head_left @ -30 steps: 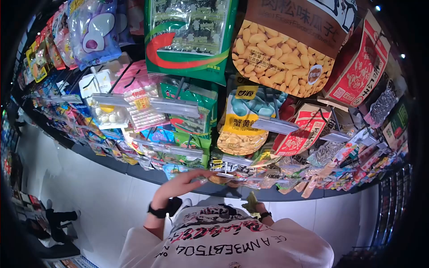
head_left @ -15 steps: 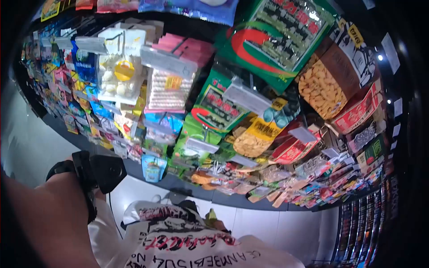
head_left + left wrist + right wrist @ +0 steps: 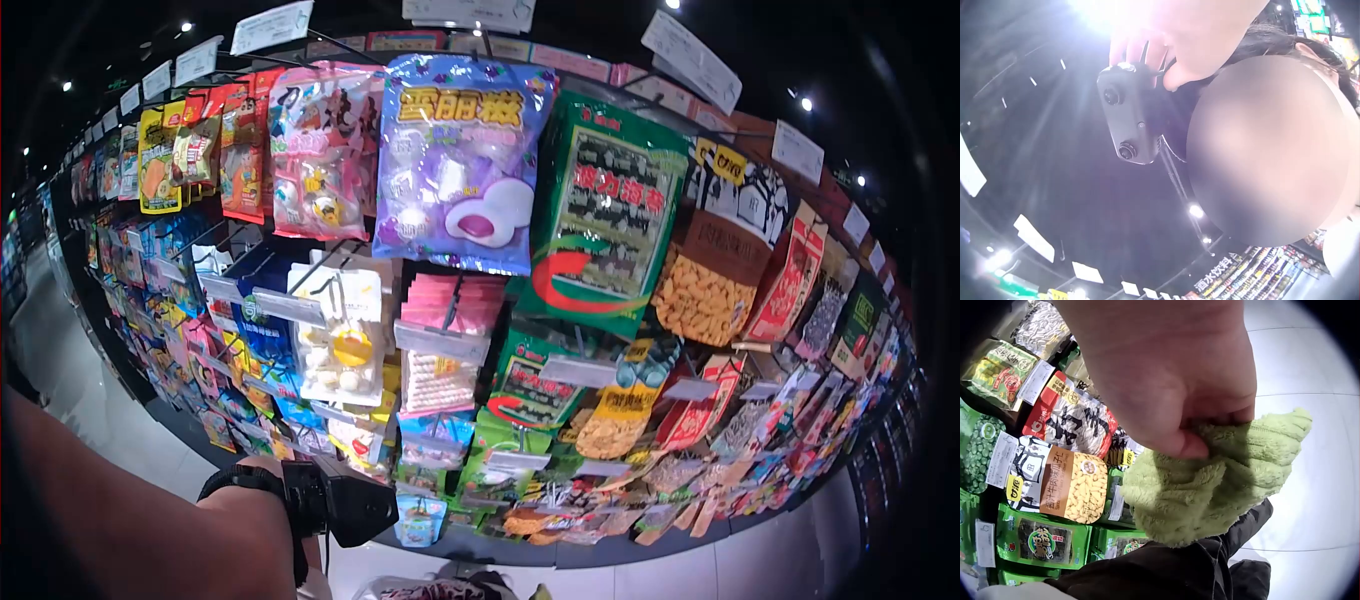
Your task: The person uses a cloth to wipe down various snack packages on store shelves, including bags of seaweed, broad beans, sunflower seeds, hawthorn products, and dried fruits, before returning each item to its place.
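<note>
Up beside the face in the left wrist view, my left hand [image 3: 1200, 44] has its fingers and thumb around the upper end of a dark two-lens head camera [image 3: 1127, 115]. The head view catches only the left forearm [image 3: 130, 500] and a black wrist camera [image 3: 345, 503]; that hand is out of its frame. Low down, my right hand [image 3: 1175, 381] grips a fluffy light green cloth [image 3: 1210, 478], thumb on its near face, the other fingertips hidden in the folds. Only a scrap of green shows at the head view's bottom edge.
A curved rack holds hanging snack packets, among them a purple bag [image 3: 460, 165], a green seaweed bag [image 3: 610, 215] and a brown nut bag [image 3: 720, 245]. Price tags [image 3: 690, 60] jut from its hooks. Pale floor tiles [image 3: 1310, 456] lie beside dark-trousered legs [image 3: 1166, 569].
The head view has tilted up from the shirt and floor to the rack's upper rows. My left hand has left the lower packets and risen out of the head view, its forearm now large at left.
</note>
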The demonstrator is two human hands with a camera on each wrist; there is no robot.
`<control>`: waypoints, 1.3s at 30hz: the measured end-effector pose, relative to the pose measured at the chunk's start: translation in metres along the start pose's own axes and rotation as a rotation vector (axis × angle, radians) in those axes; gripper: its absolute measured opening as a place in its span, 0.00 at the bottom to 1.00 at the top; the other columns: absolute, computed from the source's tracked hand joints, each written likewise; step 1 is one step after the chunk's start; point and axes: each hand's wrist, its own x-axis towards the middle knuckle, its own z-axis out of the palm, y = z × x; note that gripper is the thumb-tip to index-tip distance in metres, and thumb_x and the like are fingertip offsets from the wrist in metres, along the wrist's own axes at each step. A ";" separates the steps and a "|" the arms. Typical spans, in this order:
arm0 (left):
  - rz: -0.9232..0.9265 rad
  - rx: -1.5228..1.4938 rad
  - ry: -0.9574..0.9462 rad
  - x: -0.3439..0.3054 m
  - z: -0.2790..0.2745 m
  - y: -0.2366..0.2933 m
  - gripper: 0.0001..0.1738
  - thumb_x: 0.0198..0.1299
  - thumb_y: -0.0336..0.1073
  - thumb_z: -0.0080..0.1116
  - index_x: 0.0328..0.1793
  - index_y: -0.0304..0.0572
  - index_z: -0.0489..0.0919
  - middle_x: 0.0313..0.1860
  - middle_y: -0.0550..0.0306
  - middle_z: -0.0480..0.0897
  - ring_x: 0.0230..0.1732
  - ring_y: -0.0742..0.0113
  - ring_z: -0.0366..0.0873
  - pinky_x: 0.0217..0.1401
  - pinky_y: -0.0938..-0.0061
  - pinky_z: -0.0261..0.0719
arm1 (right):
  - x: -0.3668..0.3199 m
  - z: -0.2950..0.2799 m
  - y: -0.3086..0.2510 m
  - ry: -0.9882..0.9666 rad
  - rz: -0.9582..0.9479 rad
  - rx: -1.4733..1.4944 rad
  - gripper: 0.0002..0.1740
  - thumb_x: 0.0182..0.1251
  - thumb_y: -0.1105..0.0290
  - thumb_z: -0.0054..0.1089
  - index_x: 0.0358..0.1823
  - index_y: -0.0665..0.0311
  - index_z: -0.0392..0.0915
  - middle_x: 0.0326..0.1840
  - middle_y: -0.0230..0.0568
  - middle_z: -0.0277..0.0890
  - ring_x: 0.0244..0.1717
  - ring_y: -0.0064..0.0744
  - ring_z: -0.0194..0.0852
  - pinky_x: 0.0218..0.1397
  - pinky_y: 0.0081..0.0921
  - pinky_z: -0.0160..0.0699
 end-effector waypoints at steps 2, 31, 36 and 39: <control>0.010 -0.089 -0.013 -0.001 -0.004 -0.007 0.26 0.45 0.43 0.56 0.48 0.37 0.66 0.37 0.50 0.71 0.38 0.61 0.68 0.40 0.71 0.64 | 0.001 0.000 -0.001 0.004 0.047 -0.066 0.13 0.49 0.62 0.51 0.29 0.64 0.78 0.29 0.48 0.75 0.33 0.40 0.74 0.35 0.30 0.71; -0.117 -0.360 -0.160 0.074 -0.010 0.045 0.15 0.54 0.36 0.46 0.48 0.52 0.63 0.41 0.70 0.63 0.39 0.81 0.63 0.39 0.75 0.66 | -0.244 -0.160 -0.520 0.054 -2.159 -0.089 0.21 0.53 0.54 0.54 0.48 0.49 0.64 0.09 0.30 0.63 0.04 0.21 0.53 0.09 0.17 0.47; -0.366 -0.152 -0.061 0.101 0.026 0.077 0.22 0.59 0.39 0.38 0.59 0.67 0.54 0.57 0.79 0.51 0.54 0.86 0.52 0.51 0.67 0.62 | -0.225 -0.163 -0.513 0.296 -1.874 0.033 0.16 0.41 0.69 0.54 0.35 0.65 0.75 0.13 0.36 0.68 0.06 0.25 0.59 0.11 0.18 0.54; -0.498 -0.054 0.019 0.109 0.021 0.097 0.26 0.62 0.41 0.33 0.66 0.76 0.48 0.67 0.84 0.43 0.64 0.89 0.45 0.59 0.63 0.60 | -0.215 -0.171 -0.502 0.365 -1.671 -0.028 0.19 0.41 0.68 0.53 0.37 0.67 0.74 0.16 0.40 0.70 0.10 0.29 0.63 0.15 0.20 0.60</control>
